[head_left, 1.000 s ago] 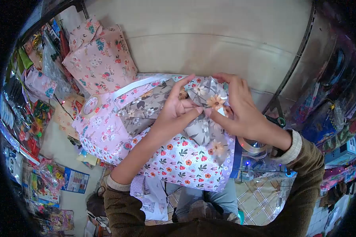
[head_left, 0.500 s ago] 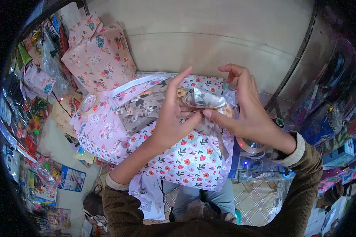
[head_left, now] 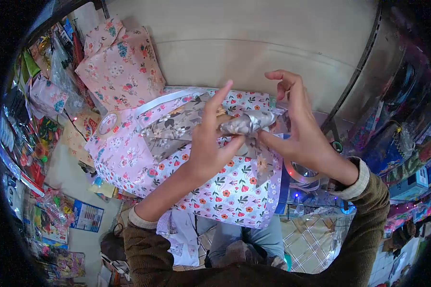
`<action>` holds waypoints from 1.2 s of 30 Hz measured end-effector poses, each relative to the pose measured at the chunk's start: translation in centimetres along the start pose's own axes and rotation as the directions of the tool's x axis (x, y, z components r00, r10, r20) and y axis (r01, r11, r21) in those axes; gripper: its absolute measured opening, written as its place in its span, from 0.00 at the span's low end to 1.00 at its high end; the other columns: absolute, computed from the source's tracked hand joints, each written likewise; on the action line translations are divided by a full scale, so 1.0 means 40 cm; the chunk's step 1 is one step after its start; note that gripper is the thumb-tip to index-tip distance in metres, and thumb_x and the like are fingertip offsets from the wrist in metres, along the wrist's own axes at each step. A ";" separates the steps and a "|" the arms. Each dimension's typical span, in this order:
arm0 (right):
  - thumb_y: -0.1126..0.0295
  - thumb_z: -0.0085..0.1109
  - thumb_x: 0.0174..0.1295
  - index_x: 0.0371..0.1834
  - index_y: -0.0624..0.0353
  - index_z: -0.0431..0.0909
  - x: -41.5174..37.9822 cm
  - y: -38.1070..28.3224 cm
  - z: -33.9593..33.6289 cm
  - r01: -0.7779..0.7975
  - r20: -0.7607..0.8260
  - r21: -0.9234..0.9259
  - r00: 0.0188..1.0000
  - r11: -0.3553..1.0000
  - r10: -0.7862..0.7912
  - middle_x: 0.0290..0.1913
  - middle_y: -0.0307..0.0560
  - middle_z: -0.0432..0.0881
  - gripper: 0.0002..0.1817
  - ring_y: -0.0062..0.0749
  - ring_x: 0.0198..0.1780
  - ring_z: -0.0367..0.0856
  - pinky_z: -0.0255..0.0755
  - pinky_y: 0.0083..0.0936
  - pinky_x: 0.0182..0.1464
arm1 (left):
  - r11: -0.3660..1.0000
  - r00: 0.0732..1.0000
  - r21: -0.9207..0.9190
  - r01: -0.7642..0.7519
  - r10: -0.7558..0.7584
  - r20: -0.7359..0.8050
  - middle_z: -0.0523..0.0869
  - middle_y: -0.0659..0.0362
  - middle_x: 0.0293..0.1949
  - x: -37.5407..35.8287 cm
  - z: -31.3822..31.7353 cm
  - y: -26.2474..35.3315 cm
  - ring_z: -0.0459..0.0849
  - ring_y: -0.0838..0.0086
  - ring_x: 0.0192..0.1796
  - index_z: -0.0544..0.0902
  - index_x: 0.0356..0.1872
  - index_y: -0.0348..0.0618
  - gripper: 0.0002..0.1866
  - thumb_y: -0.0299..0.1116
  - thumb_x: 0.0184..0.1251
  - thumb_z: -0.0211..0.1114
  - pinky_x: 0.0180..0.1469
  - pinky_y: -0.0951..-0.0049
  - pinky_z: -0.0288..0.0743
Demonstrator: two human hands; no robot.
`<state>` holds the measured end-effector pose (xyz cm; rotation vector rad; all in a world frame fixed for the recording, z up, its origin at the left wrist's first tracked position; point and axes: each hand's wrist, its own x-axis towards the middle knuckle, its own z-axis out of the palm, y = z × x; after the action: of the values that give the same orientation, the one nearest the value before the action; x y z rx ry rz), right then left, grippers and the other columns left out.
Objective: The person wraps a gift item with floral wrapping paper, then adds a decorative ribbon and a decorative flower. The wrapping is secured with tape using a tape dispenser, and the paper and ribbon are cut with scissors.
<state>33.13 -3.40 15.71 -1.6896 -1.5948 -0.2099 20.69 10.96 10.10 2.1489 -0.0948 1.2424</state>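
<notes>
Grey floral wrapping paper (head_left: 246, 123) is bunched and rolled between my hands. My left hand (head_left: 207, 143) grips its left end, thumb low and index finger raised clear of it. My right hand (head_left: 299, 136) has its thumb at the right end of the roll; its index finger is raised and bent, and the other fingers are partly hidden. A flatter stretch of grey paper (head_left: 170, 126) runs leftward from the roll. Beneath it lie white flower-print paper (head_left: 225, 196) and pink floral paper (head_left: 122, 158). What the roll encloses is hidden.
A roll of tape (head_left: 108, 124) lies on the pink paper. Another tape roll (head_left: 301, 171) is beside my right forearm. A pink floral wrapped package (head_left: 122, 69) stands at back left. Packaged goods (head_left: 57, 210) crowd the left side, and more goods (head_left: 402, 143) fill the right.
The grey paper between my hands has turned and bunched into a tighter roll. My right thumb has shifted slightly right, away from my left thumb.
</notes>
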 end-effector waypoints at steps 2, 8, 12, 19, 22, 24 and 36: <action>0.73 0.68 0.44 0.64 0.60 0.55 -0.004 0.010 0.016 -0.040 0.003 0.111 0.999 0.993 0.040 0.51 0.48 0.63 0.42 0.34 0.53 0.63 0.62 0.30 0.56 | 0.995 0.998 -0.083 0.054 -0.056 -0.017 0.74 0.49 0.60 0.001 0.004 -0.005 0.85 0.68 0.47 0.55 0.70 0.41 0.46 0.16 0.47 0.66 0.48 0.72 0.78; 0.71 0.69 0.50 0.63 0.60 0.57 -0.006 0.016 0.034 -0.017 -0.035 0.209 0.999 0.978 0.025 0.51 0.47 0.63 0.38 0.31 0.52 0.64 0.67 0.26 0.50 | 0.852 0.943 -0.405 0.331 -0.317 0.103 0.76 0.49 0.50 0.009 -0.003 0.000 0.83 0.70 0.48 0.53 0.70 0.43 0.43 0.12 0.51 0.61 0.45 0.75 0.80; 0.71 0.68 0.51 0.64 0.60 0.53 -0.005 0.003 0.028 -0.092 0.032 0.389 0.996 0.917 0.086 0.50 0.41 0.62 0.40 0.23 0.51 0.61 0.58 0.20 0.54 | 0.752 0.919 -0.531 0.390 -0.352 0.177 0.77 0.48 0.49 0.017 -0.009 -0.012 0.83 0.70 0.48 0.50 0.70 0.43 0.43 0.12 0.53 0.60 0.44 0.76 0.81; 0.76 0.61 0.54 0.46 0.61 0.73 0.009 0.006 -0.010 0.173 0.085 0.215 0.977 0.961 -0.195 0.40 0.48 0.74 0.16 0.39 0.45 0.77 0.73 0.32 0.45 | 0.712 0.900 -0.554 0.431 -0.382 0.210 0.78 0.48 0.49 0.016 -0.010 -0.032 0.83 0.72 0.45 0.47 0.70 0.41 0.43 0.11 0.55 0.59 0.42 0.78 0.81; 0.76 0.62 0.53 0.40 0.60 0.76 0.003 -0.009 0.001 0.238 0.022 0.104 0.970 0.966 -0.241 0.39 0.52 0.76 0.11 0.46 0.42 0.79 0.73 0.35 0.45 | 0.688 0.893 -0.571 0.448 -0.373 0.251 0.78 0.48 0.48 0.015 -0.017 -0.033 0.83 0.73 0.44 0.47 0.70 0.41 0.43 0.11 0.56 0.58 0.42 0.78 0.81; 0.73 0.64 0.51 0.40 0.59 0.76 0.000 -0.008 -0.001 0.230 0.066 0.034 0.971 0.973 -0.232 0.40 0.50 0.76 0.13 0.47 0.41 0.78 0.73 0.36 0.45 | 0.680 0.894 -0.583 0.445 -0.376 0.245 0.79 0.47 0.47 0.016 -0.017 -0.026 0.83 0.73 0.43 0.46 0.70 0.41 0.43 0.11 0.56 0.58 0.42 0.78 0.81; 0.71 0.64 0.49 0.35 0.57 0.75 0.007 0.005 -0.013 0.311 0.074 -0.170 0.950 0.935 -0.303 0.36 0.46 0.78 0.11 0.44 0.38 0.79 0.72 0.38 0.40 | 0.572 0.843 -0.628 0.528 -0.447 0.301 0.81 0.49 0.44 0.019 -0.025 -0.031 0.83 0.76 0.39 0.48 0.70 0.39 0.43 0.15 0.57 0.63 0.39 0.77 0.79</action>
<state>33.57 -3.50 16.17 -1.5776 -1.9219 -0.4875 20.81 12.68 10.45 1.4158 -0.0005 0.6014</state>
